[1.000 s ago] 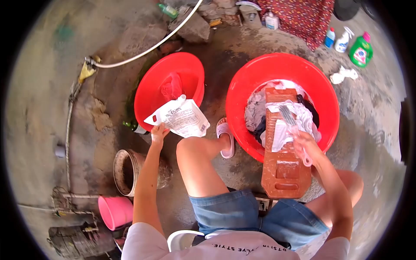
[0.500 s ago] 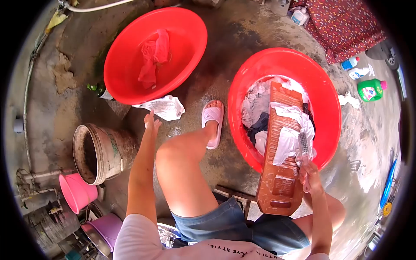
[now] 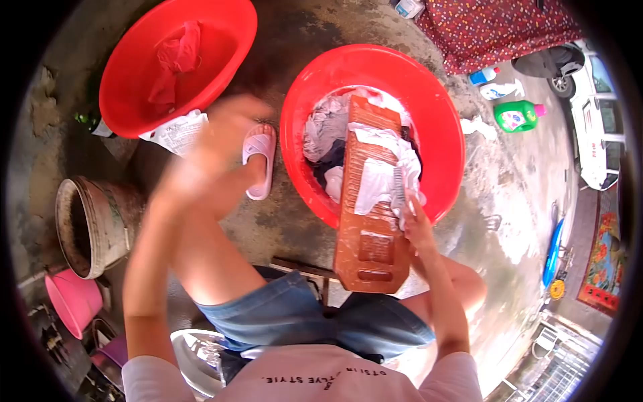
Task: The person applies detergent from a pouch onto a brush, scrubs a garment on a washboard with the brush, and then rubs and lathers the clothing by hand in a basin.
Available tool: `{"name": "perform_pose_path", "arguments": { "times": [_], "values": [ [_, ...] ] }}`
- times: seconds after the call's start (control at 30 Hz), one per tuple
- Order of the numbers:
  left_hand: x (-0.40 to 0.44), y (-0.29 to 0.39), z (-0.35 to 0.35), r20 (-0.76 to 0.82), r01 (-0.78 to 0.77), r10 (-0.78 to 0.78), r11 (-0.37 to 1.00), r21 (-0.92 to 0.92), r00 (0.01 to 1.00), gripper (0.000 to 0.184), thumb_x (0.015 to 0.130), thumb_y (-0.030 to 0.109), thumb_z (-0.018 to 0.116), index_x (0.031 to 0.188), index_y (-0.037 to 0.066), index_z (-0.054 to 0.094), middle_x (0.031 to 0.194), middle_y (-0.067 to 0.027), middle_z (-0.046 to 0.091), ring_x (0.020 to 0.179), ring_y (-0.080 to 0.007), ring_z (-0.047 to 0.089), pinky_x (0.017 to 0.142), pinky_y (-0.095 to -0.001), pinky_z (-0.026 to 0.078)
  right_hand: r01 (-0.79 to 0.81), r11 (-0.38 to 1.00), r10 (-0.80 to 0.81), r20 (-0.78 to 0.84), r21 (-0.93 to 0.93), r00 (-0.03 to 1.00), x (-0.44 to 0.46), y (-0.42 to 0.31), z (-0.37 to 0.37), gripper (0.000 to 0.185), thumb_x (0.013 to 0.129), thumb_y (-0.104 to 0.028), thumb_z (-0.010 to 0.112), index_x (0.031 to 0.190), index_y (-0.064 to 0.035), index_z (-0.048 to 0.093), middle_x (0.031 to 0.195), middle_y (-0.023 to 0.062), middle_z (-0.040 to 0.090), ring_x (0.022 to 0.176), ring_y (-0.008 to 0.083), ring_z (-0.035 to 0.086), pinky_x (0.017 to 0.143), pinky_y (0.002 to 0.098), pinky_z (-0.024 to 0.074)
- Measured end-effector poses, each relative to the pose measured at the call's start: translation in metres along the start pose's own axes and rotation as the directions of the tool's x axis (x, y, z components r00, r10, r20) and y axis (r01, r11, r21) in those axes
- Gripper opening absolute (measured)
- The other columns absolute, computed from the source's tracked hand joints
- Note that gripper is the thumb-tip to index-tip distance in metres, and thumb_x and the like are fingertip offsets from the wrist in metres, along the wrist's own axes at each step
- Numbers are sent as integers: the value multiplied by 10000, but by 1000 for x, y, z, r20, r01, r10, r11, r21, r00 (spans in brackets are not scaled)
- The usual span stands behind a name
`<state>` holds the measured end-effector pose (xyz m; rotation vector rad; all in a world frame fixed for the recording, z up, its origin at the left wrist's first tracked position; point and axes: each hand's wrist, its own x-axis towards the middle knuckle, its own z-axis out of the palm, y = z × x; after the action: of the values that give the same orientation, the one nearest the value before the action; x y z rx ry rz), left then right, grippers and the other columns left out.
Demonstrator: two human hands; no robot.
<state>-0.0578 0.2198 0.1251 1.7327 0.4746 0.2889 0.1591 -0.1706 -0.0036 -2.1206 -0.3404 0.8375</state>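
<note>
My right hand (image 3: 419, 233) is closed around the handle of a scrub brush (image 3: 400, 186), its bristle end lying against a wet white cloth (image 3: 374, 184). That cloth is spread over the ridges of a brown washboard (image 3: 375, 249), which leans into a red basin (image 3: 439, 151) holding soapy laundry (image 3: 328, 130). Smeared by motion, my left hand (image 3: 234, 124) is in the air above my left leg, near the slippered foot; its fingers cannot be made out. A white packet (image 3: 179, 134) lies on the ground just left of it.
Another red basin (image 3: 231, 50) with a red cloth (image 3: 175, 57) stands at upper left. A dirty bucket (image 3: 110, 224) and pink bucket (image 3: 72, 301) are at left. A green detergent bottle (image 3: 517, 116) and a spray bottle (image 3: 499, 90) lie right of the basins. A white vehicle (image 3: 596, 120) stands far right.
The view has turned to the right. My left hand has moved away from the white packet, across toward my left foot. My right hand keeps the brush on the cloth.
</note>
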Motion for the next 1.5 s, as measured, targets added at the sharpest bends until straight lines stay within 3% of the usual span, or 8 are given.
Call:
{"name": "perform_pose_path", "arguments": {
  "times": [0.1,0.27,0.4,0.53,0.8,0.93,1.23,1.5],
  "values": [
    [-9,-11,158,498,-202,-85,846,494,863,507,841,390,493,1106,-42,510,1199,-208,484,1125,-309,464,958,-370,360,247,785,-269,47,-568,962,3,-29,9,413,866,-145,488,1268,-200,412,828,217,597,655,344,590,524,444,440],
    [-51,-89,266,469,-362,35,688,629,882,700,766,392,548,1214,-119,376,1339,-233,294,1264,-327,264,1040,-370,230,223,684,-196,119,-694,973,-26,-75,6,473,804,-61,495,1252,-201,436,834,227,600,638,366,583,554,478,451],
    [-49,-89,265,508,-394,-17,608,689,861,725,766,385,545,1247,-115,334,1344,-236,282,1270,-319,254,1038,-373,230,441,213,-611,233,-872,756,-11,-52,44,601,755,2,495,1300,-213,360,907,256,587,673,349,609,567,430,487],
    [-49,-78,264,510,-377,-89,569,731,855,705,776,363,530,1262,-103,323,1352,-228,277,1277,-327,240,1045,-377,212,143,529,-135,83,-837,987,68,-40,68,446,869,-153,385,1307,-227,346,707,259,569,672,419,573,602,517,445],
    [-58,-96,280,390,-265,-58,640,721,919,656,776,320,514,1260,-87,340,1359,-226,266,1285,-327,225,1051,-380,191,561,410,-578,271,-719,769,-15,-91,54,469,806,-32,434,1242,-200,460,1028,256,545,937,436,532,766,476,443],
    [-56,-87,266,384,-271,-32,654,707,923,564,796,272,460,1224,-90,399,1357,-209,288,1274,-321,249,1045,-394,194,146,480,-69,129,-865,989,53,-41,71,499,845,-108,414,1314,-255,326,720,252,592,662,384,604,593,506,460],
    [-63,-96,277,379,-231,-55,708,668,924,576,795,294,469,1220,-90,402,1344,-218,295,1270,-315,249,1043,-394,194,557,616,-405,383,-557,830,-11,-73,55,472,857,-99,402,1311,-214,345,893,229,578,759,412,572,647,489,441],
    [-65,-96,275,332,-272,7,592,759,943,591,777,286,486,1223,-91,395,1340,-221,294,1267,-327,249,1039,-390,204,24,621,-62,-18,-783,998,92,-45,83,419,868,-216,421,1276,-305,386,790,289,576,754,448,564,677,501,452]
  ]
}}
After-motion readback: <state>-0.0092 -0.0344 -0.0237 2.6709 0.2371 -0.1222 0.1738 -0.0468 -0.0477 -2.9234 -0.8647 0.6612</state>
